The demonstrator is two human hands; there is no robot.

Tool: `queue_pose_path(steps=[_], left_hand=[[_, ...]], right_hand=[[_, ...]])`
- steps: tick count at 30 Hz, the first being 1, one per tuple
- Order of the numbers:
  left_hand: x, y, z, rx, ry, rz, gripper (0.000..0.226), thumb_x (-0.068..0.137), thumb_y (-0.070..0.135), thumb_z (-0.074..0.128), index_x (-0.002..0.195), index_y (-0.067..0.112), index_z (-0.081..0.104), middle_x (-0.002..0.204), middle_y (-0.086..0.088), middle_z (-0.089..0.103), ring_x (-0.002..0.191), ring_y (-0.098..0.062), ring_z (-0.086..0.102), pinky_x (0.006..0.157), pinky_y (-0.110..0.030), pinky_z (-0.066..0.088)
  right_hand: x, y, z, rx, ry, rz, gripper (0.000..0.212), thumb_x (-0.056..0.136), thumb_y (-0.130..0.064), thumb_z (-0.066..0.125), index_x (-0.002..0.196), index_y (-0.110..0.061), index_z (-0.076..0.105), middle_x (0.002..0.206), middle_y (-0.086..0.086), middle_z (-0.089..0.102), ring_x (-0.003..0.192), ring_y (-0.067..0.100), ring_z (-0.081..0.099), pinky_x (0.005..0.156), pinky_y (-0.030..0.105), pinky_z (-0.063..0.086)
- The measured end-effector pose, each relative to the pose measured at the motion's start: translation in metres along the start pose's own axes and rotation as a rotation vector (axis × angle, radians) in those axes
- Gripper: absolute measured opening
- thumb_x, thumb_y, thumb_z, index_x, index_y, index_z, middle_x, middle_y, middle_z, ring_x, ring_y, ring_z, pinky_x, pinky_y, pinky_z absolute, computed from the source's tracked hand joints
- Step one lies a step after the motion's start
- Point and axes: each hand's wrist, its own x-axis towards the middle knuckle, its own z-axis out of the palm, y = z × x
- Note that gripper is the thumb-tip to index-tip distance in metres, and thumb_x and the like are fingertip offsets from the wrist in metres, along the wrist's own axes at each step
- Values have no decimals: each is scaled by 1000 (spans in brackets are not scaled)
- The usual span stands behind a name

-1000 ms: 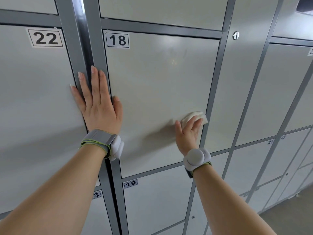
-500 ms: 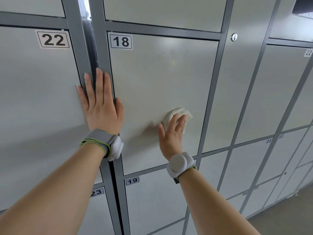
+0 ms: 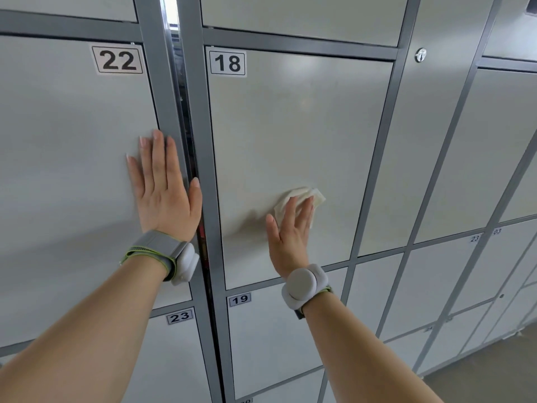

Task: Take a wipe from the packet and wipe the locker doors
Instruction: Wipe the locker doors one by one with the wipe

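Observation:
Grey locker door 18 [image 3: 290,126] fills the middle of the view. My right hand [image 3: 290,228] presses a crumpled white wipe [image 3: 308,196] flat against the lower middle of that door, fingers straight and spread over the wipe. My left hand [image 3: 162,193] lies flat with straight fingers on the right edge of locker door 22 [image 3: 66,170], its thumb against the grey frame post. The wipe packet is not in view.
A dark gap [image 3: 189,135] runs between the two locker columns. Doors 19 [image 3: 267,338] and 23 [image 3: 174,359] lie below. More locker doors stretch to the right, one with a round lock [image 3: 420,55]. Floor shows at the bottom right.
My right hand slid the wipe leftward across door 18 from its right edge toward the lower middle. My left hand stayed pressed on door 22.

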Motion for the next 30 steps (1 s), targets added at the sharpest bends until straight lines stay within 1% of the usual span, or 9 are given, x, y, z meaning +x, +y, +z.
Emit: queue_pose_path(steps=[2,4,7,11,14,18,20,26,30], left_hand=[[-1,-1,1,9,-17,13,62,92,21,41,144,-9,23,151,-27,21,140,-39,13,117,-40,-7],[-1,-2,1,20,-20,18,63,91,21,42,144,-8,23,151,-28,21,140,-40,13,117,-41,-7],[-3,-3,1,30,-29,32,64,91,21,43,144,-7,22,151,-27,21,140,-40,13,117,-41,-7],[-4,-6,1,30,-27,35,65,90,20,44,145,-6,21,151,-27,22,140,-39,13,117,-42,-6],[-4,-5,2,29,-22,44,66,89,19,46,145,-5,21,151,-26,22,140,-40,14,117,-41,-7],[-4,-4,1,21,-26,40,66,89,18,46,145,-5,21,151,-26,23,140,-39,15,117,-40,-7],[-3,-5,-1,11,-32,45,65,89,18,46,145,-5,21,151,-25,23,140,-39,15,117,-40,-7],[-4,-14,-13,-14,-61,105,61,90,18,44,144,-4,26,151,-25,24,140,-36,15,118,-38,-5],[-9,-22,-18,-1,-50,38,62,90,19,42,145,-5,23,151,-26,22,140,-39,13,117,-39,-10]], right_hand=[[-6,-3,2,25,-31,54,73,98,-47,34,150,-17,-7,153,9,-28,141,20,-28,116,35,-13],[-2,-16,-1,98,-44,68,73,98,-44,34,150,-15,-7,153,9,-30,140,22,-29,113,34,-14],[7,-34,-3,114,-25,-27,69,98,-44,33,151,-16,-2,154,8,-27,140,20,-30,111,31,-14],[4,-28,7,32,32,-125,76,90,-59,26,151,-19,2,155,8,-22,141,17,-27,109,20,-19],[-7,-16,13,-21,17,-89,82,86,-64,21,150,-20,-1,155,7,-24,140,14,-27,104,13,-23],[-14,-24,17,10,-58,-3,73,98,-48,35,151,-17,-3,153,8,-29,140,19,-29,113,30,-14],[-12,-39,20,47,-74,-47,73,96,-51,34,151,-18,0,153,8,-28,140,20,-30,113,33,-13],[-13,-42,34,-39,-5,-221,75,90,-60,22,151,-20,7,155,10,-22,140,18,-27,109,20,-20],[-25,-27,42,-74,-6,-183,81,85,-64,17,151,-18,3,156,9,-21,142,19,-24,108,16,-21]])
